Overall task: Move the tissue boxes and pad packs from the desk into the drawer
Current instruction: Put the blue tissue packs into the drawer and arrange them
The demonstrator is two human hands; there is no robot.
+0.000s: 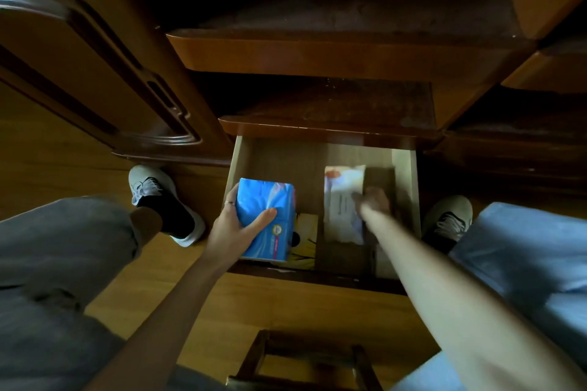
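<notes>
The left hand (236,225) has its fingers (262,216) wrapped around a blue tissue pack (268,219) above the open drawer (405,187), while the blurred right hand (373,200), grip unclear, presses a white pack (343,200); crowding could jam the blue one.

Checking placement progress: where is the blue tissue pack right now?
In the head view, the blue tissue pack is held in the left hand over the left side of the open drawer, above a yellow item.
</notes>
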